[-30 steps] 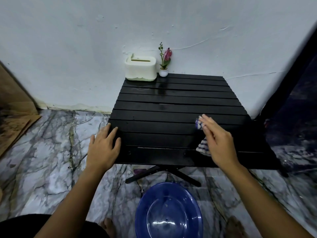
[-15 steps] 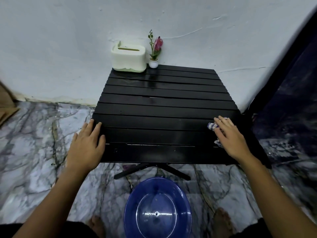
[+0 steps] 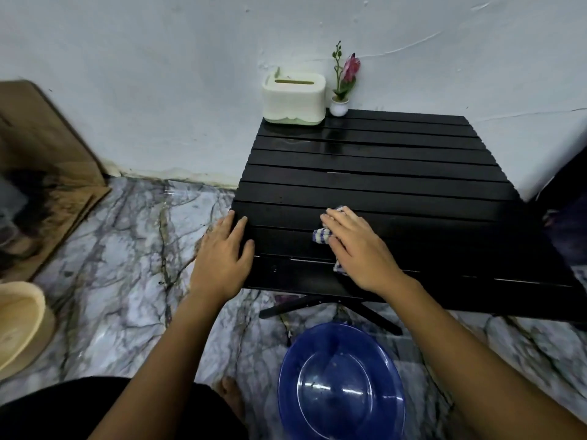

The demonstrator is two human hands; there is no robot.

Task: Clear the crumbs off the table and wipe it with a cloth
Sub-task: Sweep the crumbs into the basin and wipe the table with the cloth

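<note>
A low black slatted table [image 3: 397, 166] stands against the white wall. My right hand [image 3: 359, 249] lies flat on a blue-and-white striped cloth [image 3: 321, 235], pressing it on the table's near slats, left of the middle. Most of the cloth is hidden under the palm; bits stick out at the fingers and the wrist. My left hand [image 3: 224, 255] rests palm down on the table's near left corner, fingers together, holding nothing. I see no crumbs on the dark, shiny surface.
A cream tissue box [image 3: 293, 101] and a small potted pink flower [image 3: 341, 87] stand at the table's far left edge. A blue plastic basin [image 3: 341, 385] sits on the marble floor below the near edge. Cardboard [image 3: 47, 173] and a beige tub [image 3: 19, 322] lie at the left.
My right hand has slid the cloth leftward along the near slats, from the table's right edge to left of the middle. My left hand stays on the near left corner. The view has turned left.
</note>
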